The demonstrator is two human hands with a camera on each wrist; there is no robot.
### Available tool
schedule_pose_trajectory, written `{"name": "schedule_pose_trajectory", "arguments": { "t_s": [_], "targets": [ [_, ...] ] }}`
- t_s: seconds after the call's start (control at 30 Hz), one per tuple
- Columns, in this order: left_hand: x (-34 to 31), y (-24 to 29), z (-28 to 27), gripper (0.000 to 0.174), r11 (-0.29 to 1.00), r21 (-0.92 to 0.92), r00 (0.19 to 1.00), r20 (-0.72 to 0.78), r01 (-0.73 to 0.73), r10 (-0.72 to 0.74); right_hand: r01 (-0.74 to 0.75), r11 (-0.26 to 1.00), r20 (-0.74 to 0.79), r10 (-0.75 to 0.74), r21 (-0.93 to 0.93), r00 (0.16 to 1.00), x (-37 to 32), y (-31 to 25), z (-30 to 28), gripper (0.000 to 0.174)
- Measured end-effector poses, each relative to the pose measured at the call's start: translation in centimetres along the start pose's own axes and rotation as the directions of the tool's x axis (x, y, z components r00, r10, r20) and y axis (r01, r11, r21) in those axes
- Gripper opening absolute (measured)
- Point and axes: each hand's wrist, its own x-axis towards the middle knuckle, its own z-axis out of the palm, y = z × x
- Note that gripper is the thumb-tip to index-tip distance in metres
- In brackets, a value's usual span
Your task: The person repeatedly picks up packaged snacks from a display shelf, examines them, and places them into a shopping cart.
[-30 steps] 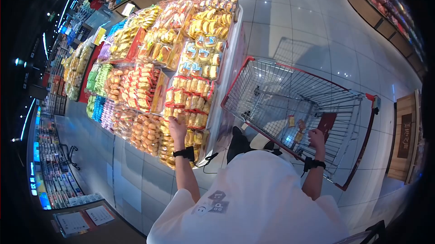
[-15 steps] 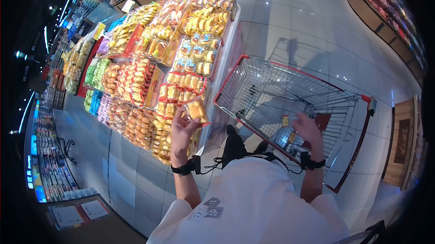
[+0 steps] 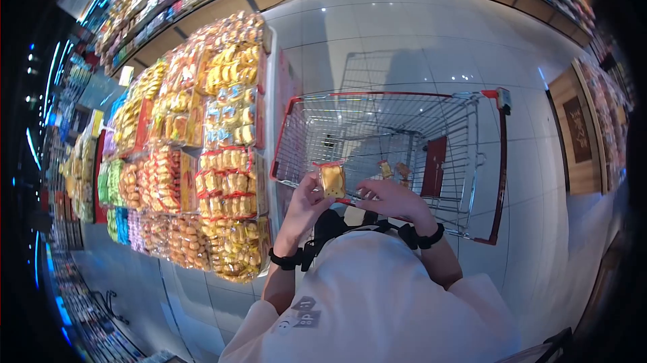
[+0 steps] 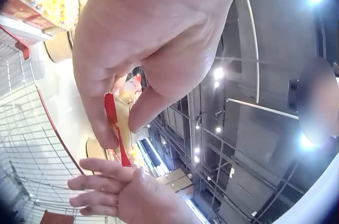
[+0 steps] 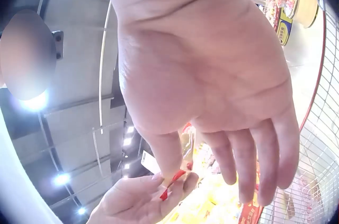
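My left hand (image 3: 303, 209) pinches a clear-wrapped pastry packet (image 3: 332, 179) with red ends, thumb on one side and fingers on the other. In the left wrist view the packet (image 4: 123, 113) shows between thumb and fingers, its red edge towards the other hand. My right hand (image 3: 389, 200) is just to the right of it, palm facing the packet and fingers extended, holding nothing. Both hands are over the near side of a wire shopping cart (image 3: 377, 93) with a red rim. Inside the cart lie small packets (image 3: 385, 169) near its handle end.
On the left stands a display island (image 3: 268, 154) heaped with wrapped bread and pastries, close beside the cart. Shelves (image 3: 202, 22) of goods curve along the back. A wooden counter (image 3: 573, 127) is to the right, across the tiled floor (image 3: 404, 19).
The left hand has picked the pastry packet off the display and carried it right to the cart. The right hand has come left towards it. The view has turned rightward.
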Motion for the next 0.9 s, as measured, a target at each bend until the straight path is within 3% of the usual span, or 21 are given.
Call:
{"name": "schedule_pose_trajectory", "arguments": {
  "t_s": [0.03, 0.1, 0.23, 0.3, 0.4, 0.67, 0.9],
  "targets": [
    [0.5, -0.6, 0.4, 0.052, 0.999, -0.029, 1.000, -0.007, 0.017, -0.018, -0.010, 1.000, -0.017, 0.010, 0.007, 1.000, -0.3, 0.2, 0.1, 0.047],
    [1.5, -1.5, 1.0, 0.052, 1.000, 0.019, 1.000, 0.019, -0.005, 0.005, 0.108, 0.984, -0.074, -0.099, 0.139, 0.992, -0.5, 0.7, 0.3, 0.049],
    [2.7, -1.4, 2.5, 0.053, 0.994, 0.095, 0.999, 0.022, -0.046, 0.045, 0.123, 0.962, -0.111, -0.098, 0.244, 0.989, -0.2, 1.2, 0.7, 0.045],
    [3.0, -1.5, 2.7, 0.054, 0.989, 0.146, 0.999, 0.033, -0.040, 0.036, 0.216, 0.879, -0.296, -0.090, 0.425, 0.951, 0.5, 1.9, 1.6, 0.040],
    [2.8, -1.7, 3.1, 0.055, 0.979, 0.201, 0.999, 0.009, -0.046, 0.045, 0.246, 0.841, -0.344, -0.078, 0.481, 0.936, 1.2, 1.8, 2.0, 0.036],
    [1.1, -2.7, 1.7, 0.055, 0.917, 0.395, 0.984, -0.135, -0.052, 0.114, 0.270, 0.837, -0.268, -0.154, 0.476, 0.951, 2.6, 0.6, 1.9, 0.035],
    [0.4, -2.0, 2.1, 0.051, 0.889, 0.456, 0.992, -0.086, -0.045, 0.094, 0.227, 0.863, -0.240, -0.127, 0.451, 0.962, 2.9, 1.1, 2.1, 0.038]
  ]
}}
